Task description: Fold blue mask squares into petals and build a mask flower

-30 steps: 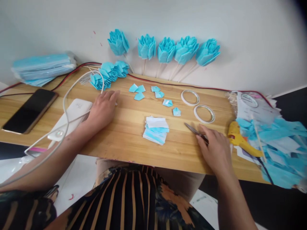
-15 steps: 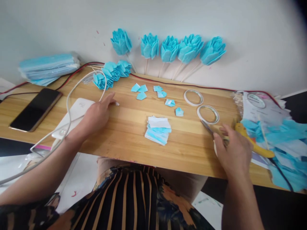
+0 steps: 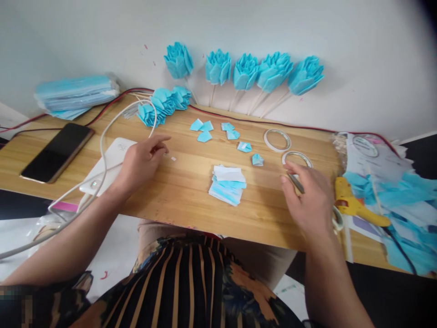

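Observation:
My left hand (image 3: 145,159) hovers by the right edge of a white power bank (image 3: 111,159), its index finger stretched out and the others loosely bent, nothing seen in it. A tiny white scrap (image 3: 173,158) lies just right of its fingertips. My right hand (image 3: 309,198) is open, thumb and index finger apart, above scissors (image 3: 296,183) that it partly covers. Left of it sits a small stack of blue and white fabric strips (image 3: 227,187). Beyond that, several folded blue petals (image 3: 205,135) lie in a loose row, one petal (image 3: 257,159) nearest my right hand.
Two tape rolls (image 3: 277,140) lie near the right hand. A yellow glue gun (image 3: 358,205) and blue scraps (image 3: 409,200) are at right. Blue flowers on sticks (image 3: 246,73) lean on the wall. At left are a phone (image 3: 56,152), a white cable (image 3: 102,141) and packed masks (image 3: 78,93).
My right hand has moved left and away from the scissors' handles, over their blades. My left hand has lifted off the small white scrap, which now lies on the table.

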{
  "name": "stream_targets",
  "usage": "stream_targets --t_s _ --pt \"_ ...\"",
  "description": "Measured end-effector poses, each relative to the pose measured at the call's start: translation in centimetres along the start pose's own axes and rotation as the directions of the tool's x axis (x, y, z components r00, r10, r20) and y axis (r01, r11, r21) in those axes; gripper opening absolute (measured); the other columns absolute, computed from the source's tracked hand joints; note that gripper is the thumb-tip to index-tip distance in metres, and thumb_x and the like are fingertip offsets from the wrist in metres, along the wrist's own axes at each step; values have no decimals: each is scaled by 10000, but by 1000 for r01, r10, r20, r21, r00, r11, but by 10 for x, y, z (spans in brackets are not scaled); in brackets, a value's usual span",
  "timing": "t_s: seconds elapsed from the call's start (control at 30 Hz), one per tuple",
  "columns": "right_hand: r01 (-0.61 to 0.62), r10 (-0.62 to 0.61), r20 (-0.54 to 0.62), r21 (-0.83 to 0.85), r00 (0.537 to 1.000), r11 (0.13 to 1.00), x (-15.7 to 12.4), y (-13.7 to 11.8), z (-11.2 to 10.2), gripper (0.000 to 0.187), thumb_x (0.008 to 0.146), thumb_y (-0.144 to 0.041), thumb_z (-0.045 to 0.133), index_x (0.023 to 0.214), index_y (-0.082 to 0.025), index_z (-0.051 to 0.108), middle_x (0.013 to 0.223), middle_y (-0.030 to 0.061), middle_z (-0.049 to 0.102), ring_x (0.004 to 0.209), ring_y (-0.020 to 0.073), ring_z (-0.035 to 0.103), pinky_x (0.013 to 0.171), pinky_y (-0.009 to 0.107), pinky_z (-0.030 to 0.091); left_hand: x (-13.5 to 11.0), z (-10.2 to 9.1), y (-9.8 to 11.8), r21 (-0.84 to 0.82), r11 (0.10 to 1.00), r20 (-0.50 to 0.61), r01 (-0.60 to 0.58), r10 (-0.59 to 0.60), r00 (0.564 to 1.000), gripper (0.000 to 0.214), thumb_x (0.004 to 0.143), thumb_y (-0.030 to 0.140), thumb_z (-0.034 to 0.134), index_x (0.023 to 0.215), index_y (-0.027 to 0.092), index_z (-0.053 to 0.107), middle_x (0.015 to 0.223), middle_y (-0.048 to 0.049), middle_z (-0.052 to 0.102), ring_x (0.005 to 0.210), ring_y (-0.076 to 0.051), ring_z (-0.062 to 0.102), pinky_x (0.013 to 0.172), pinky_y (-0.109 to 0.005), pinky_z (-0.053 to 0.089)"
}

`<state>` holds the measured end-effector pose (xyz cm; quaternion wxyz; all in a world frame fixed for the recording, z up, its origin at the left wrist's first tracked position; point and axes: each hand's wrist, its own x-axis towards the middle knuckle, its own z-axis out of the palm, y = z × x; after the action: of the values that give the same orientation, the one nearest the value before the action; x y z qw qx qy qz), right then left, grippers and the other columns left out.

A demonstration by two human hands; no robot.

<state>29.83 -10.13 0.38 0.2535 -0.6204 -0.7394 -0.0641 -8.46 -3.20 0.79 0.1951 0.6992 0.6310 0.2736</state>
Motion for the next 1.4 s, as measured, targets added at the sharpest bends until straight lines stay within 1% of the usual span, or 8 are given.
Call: stream_targets --t_s 0.27,0.4,0.53,0.73,1.1,1.23,1.33,1.4 --pt "100 -101 41 35 994 994 4 -12 1 324 1003 -285 496 1288 -236 643 1164 128 744 1093 315 680 991 502 472 4 13 -5 -24 998 81 -66 68 994 397 874 283 557 1229 206 716 952 -39 754 783 -180 637 798 -309 504" --pt "126 -127 18 34 992 991 -1 -7 5 320 998 -275 520 1292 -232 637 1142 117 750 1057 295 691 974 484 481 7 17 -12 -32 992 57 -123 125 990 404 857 285 560 1213 193 727 906 -46 715 751 -175 593 753 -302 484" --pt "138 -138 -7 23 990 990 -4 -2 8 306 994 -280 540 1277 -225 642 1112 109 757 1032 290 697 955 476 490 10 19 -14 -52 996 46 -79 81 996 415 843 304 586 1208 179 739 871 -47 717 726 -179 592 744 -307 477" --pt "145 -145 -16 21 989 989 -3 -2 10 288 989 -259 553 1250 -191 653 1113 124 762 1028 291 707 956 473 495 10 17 -13 -79 997 28 3 0 1000 428 877 319 553 1246 190 729 919 -36 772 787 -195 656 834 -310 512" --pt "175 -175 -25 25 984 984 1 -4 12 271 987 -236 559 1244 -212 643 1101 101 773 1015 272 721 963 467 503 5 15 -14 -88 996 -2 -1 1 1000 389 889 316 529 1187 191 746 901 -41 805 822 -215 713 859 -302 535" --pt "213 -212 -25 41 977 976 8 -17 9 265 980 -207 569 1235 -209 644 1085 96 775 989 262 722 976 469 496 5 17 -16 -81 997 -11 -15 15 1000 317 900 316 519 1072 228 769 940 -39 808 879 -235 730 902 -327 534" --pt "278 -278 -14 73 961 958 19 -36 5 271 983 -201 571 1244 -219 639 1104 87 774 998 249 715 1010 468 480 4 17 -15 -56 998 -18 -21 20 1000 291 909 316 510 986 234 778 985 -45 808 949 -251 736 952 -342 527" --pt "328 -328 -10 94 945 940 28 -51 4 270 986 -201 572 1246 -226 638 1113 77 774 1001 237 711 1027 459 471 3 17 -15 -32 999 -17 -29 28 999 298 915 318 504 987 231 780 1001 -48 807 978 -257 736 971 -346 526"
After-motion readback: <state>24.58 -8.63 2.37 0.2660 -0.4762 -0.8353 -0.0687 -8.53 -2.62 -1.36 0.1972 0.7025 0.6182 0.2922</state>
